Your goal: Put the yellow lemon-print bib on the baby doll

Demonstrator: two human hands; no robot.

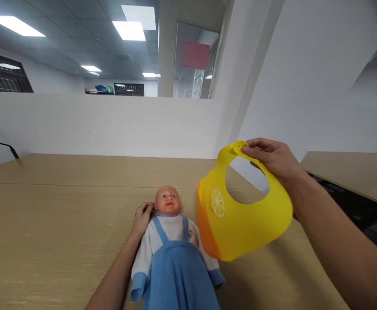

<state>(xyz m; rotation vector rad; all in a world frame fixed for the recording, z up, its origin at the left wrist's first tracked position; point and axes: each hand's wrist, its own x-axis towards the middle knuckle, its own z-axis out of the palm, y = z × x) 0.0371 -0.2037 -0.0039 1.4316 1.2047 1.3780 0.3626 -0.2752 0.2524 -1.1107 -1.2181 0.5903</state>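
Observation:
A baby doll (182, 267) lies face up on the wooden tabletop (62, 241), dressed in a white top and blue overalls. My left hand (143, 215) is closed against the side of its head, with the fingertips partly hidden there. To the doll's right, my right hand (270, 157) pinches a yellow silicone bib (246, 224) by the neckband, near its fastening end. The bib hangs tilted above the table, showing a white citrus-slice print and an orange pouch along its left and lower edge. Its neckband forms a closed-looking loop.
Behind the table stands a low white partition (111, 125). A black cable (1, 144) comes in over the left edge. Another wooden tabletop (353, 172) stands on the right, with dark things under it that I cannot make out.

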